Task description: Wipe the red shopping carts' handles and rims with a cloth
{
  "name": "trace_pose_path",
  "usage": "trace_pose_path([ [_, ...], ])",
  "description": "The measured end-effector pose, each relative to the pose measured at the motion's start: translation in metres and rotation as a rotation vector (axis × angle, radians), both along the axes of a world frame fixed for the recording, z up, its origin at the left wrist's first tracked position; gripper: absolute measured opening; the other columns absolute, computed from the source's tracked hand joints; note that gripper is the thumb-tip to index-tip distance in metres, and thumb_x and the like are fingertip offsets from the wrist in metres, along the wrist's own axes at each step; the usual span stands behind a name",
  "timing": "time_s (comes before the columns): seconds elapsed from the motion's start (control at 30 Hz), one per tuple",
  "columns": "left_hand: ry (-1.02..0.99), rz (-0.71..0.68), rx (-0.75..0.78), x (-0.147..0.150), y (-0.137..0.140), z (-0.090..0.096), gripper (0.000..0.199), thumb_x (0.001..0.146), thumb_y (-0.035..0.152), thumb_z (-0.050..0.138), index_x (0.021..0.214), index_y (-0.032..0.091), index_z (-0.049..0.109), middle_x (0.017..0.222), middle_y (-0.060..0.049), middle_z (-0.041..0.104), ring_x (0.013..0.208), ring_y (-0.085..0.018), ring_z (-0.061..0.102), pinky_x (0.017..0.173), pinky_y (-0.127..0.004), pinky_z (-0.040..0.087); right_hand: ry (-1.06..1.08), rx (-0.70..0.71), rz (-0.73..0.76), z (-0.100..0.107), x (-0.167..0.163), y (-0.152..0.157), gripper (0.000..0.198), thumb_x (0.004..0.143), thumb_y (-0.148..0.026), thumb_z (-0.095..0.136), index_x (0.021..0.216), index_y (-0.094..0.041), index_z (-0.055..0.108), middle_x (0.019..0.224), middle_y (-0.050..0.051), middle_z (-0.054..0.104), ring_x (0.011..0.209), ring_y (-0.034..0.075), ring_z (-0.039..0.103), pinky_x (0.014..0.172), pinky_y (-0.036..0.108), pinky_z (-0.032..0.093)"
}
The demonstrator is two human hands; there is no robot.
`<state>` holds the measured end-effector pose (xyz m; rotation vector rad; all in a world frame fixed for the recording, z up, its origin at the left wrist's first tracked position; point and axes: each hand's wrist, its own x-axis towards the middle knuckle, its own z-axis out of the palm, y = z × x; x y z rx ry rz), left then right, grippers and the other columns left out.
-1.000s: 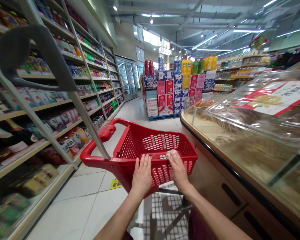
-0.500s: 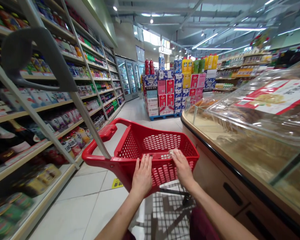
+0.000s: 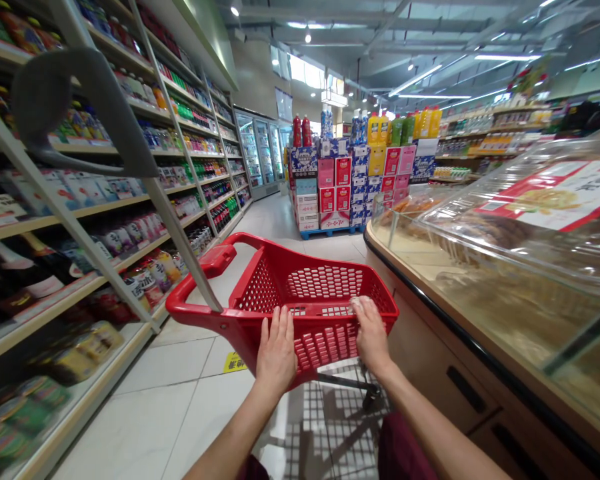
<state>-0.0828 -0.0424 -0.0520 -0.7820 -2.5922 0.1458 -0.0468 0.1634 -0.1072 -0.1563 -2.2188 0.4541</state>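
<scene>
A red plastic shopping cart basket (image 3: 325, 333) stands crosswise in front of me, its perforated near side toward me. My left hand (image 3: 276, 357) rests on the near rim with fingers stretched out over it, holding nothing that I can see. Farther right on the same rim, my right hand (image 3: 373, 333) curls over the edge. A crumpled white wipe (image 3: 355, 303) pokes out beneath its fingertips, mostly hidden by them. To the left, the cart's red handle end (image 3: 180, 300) carries a metal pole (image 3: 180, 233) with a grey loop grip (image 3: 80, 113).
Drink shelves (image 3: 145, 153) line the left side. A glass-fronted counter (image 3: 460, 287) with clear plastic food boxes (image 3: 545, 213) stands close on the right. Stacked drink cartons (image 3: 340, 187) on a blue pallet (image 3: 330, 231) rise ahead, with glass-door fridges (image 3: 260, 150) behind.
My hands have moved apart along the near rim: the left one slid left, the right one slid right with the white wipe. The cart has stayed nearly in place.
</scene>
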Motion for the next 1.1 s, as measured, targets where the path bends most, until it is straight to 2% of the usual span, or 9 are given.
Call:
trace_pose_path([
  [0.13, -0.026, -0.019, -0.015, 0.001, -0.002, 0.002, 0.065, 0.069, 0.022, 0.042, 0.13, 0.005, 0.029, 0.14, -0.012, 0.025, 0.13, -0.025, 0.016, 0.107, -0.045, 0.012, 0.007, 0.115, 0.258, 0.004, -0.006, -0.032, 0.06, 0.071, 0.005, 0.03, 0.126, -0.017, 0.043, 0.134, 0.007, 0.039, 0.13, 0.019, 0.018, 0.103, 0.042, 0.03],
  [0.3, -0.025, -0.024, -0.006, 0.004, -0.002, 0.0, 0.064, 0.071, 0.024, 0.04, 0.131, 0.007, 0.028, 0.14, -0.011, 0.024, 0.131, -0.024, 0.014, 0.106, -0.045, 0.012, 0.033, 0.022, 0.051, 0.002, -0.006, -0.018, 0.067, 0.066, 0.008, 0.028, 0.125, -0.019, 0.043, 0.131, 0.008, 0.042, 0.129, 0.019, 0.021, 0.102, 0.046, 0.03],
  [0.5, -0.059, -0.036, -0.007, 0.006, 0.003, 0.002, 0.061, 0.073, 0.025, 0.038, 0.13, 0.005, 0.028, 0.14, -0.012, 0.024, 0.13, -0.025, 0.015, 0.106, -0.045, 0.012, 0.002, 0.111, 0.238, 0.005, -0.007, -0.018, 0.062, 0.07, 0.005, 0.029, 0.126, -0.017, 0.042, 0.133, 0.008, 0.04, 0.129, 0.019, 0.02, 0.102, 0.043, 0.03],
  [0.6, -0.069, -0.047, -0.016, 0.006, 0.004, 0.003, 0.063, 0.071, 0.024, 0.04, 0.131, 0.005, 0.027, 0.14, -0.012, 0.023, 0.13, -0.025, 0.016, 0.106, -0.045, 0.012, 0.007, 0.016, 0.048, 0.004, -0.006, -0.011, 0.063, 0.068, 0.006, 0.028, 0.124, -0.016, 0.045, 0.13, 0.009, 0.043, 0.129, 0.02, 0.022, 0.101, 0.046, 0.031],
  [0.67, -0.051, -0.041, -0.013, 0.006, 0.004, 0.003, 0.063, 0.071, 0.024, 0.04, 0.131, 0.005, 0.028, 0.14, -0.012, 0.023, 0.13, -0.025, 0.015, 0.106, -0.045, 0.013, 0.019, -0.017, 0.003, 0.003, -0.004, -0.014, 0.064, 0.068, 0.007, 0.028, 0.125, -0.016, 0.043, 0.131, 0.009, 0.041, 0.129, 0.021, 0.021, 0.102, 0.047, 0.029],
  [0.83, -0.032, -0.036, -0.014, 0.005, 0.003, 0.001, 0.064, 0.071, 0.024, 0.041, 0.131, 0.006, 0.028, 0.14, -0.012, 0.025, 0.13, -0.024, 0.016, 0.106, -0.045, 0.014, 0.043, 0.131, 0.284, 0.003, -0.003, -0.035, 0.057, 0.075, 0.003, 0.031, 0.127, -0.019, 0.041, 0.134, 0.006, 0.039, 0.13, 0.018, 0.018, 0.103, 0.042, 0.031],
  [0.9, -0.039, -0.04, -0.021, 0.005, 0.003, 0.001, 0.065, 0.07, 0.024, 0.041, 0.131, 0.006, 0.027, 0.14, -0.011, 0.025, 0.13, -0.024, 0.016, 0.106, -0.045, 0.014, 0.037, 0.113, 0.227, 0.003, -0.002, -0.023, 0.057, 0.075, 0.003, 0.03, 0.125, -0.019, 0.043, 0.133, 0.006, 0.041, 0.129, 0.018, 0.019, 0.103, 0.043, 0.031],
  [1.0, -0.028, -0.031, -0.02, 0.005, 0.004, 0.0, 0.064, 0.071, 0.025, 0.041, 0.131, 0.005, 0.027, 0.141, -0.012, 0.024, 0.131, -0.024, 0.015, 0.106, -0.045, 0.015, 0.024, 0.0, 0.022, 0.001, -0.001, -0.003, 0.061, 0.071, 0.006, 0.028, 0.125, -0.018, 0.044, 0.133, 0.008, 0.04, 0.129, 0.019, 0.02, 0.103, 0.045, 0.029],
  [1.1, -0.014, -0.014, -0.009, 0.005, 0.006, -0.002, 0.064, 0.072, 0.025, 0.04, 0.131, 0.005, 0.028, 0.141, -0.012, 0.023, 0.131, -0.025, 0.013, 0.106, -0.045, 0.015, 0.014, 0.017, 0.089, 0.001, -0.002, -0.009, 0.062, 0.071, 0.006, 0.028, 0.127, -0.018, 0.042, 0.135, 0.007, 0.037, 0.13, 0.019, 0.018, 0.104, 0.044, 0.029],
])
